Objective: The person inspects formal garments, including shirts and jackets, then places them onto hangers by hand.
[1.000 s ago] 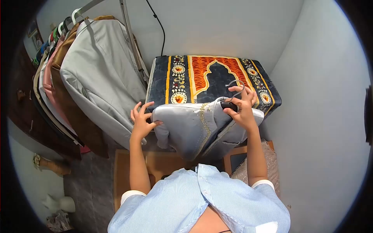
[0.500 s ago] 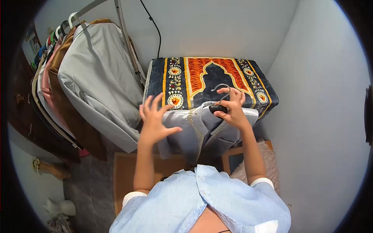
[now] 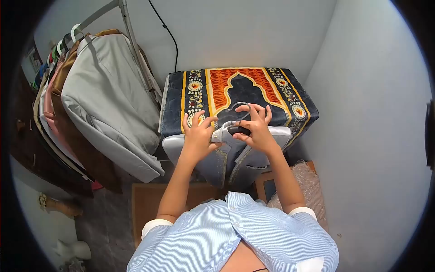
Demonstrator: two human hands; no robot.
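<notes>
Both my hands closed: left hand (image 3: 198, 136) pinches collar of silver-grey satin garment (image 3: 174, 144), right hand (image 3: 256, 131) grips its dark hanger (image 3: 237, 130). Probably light, slippery; hold hanger neck.

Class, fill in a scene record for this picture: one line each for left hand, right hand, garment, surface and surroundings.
Left hand: on the collar of the grey garment; grip unclear
Right hand: closed on the dark hanger, below its metal hook
Garment: draped on the hanger, hanging down over the near edge
Surface: patterned rug covering a raised top
Surroundings: clothes rail at left, hung with jackets
</notes>
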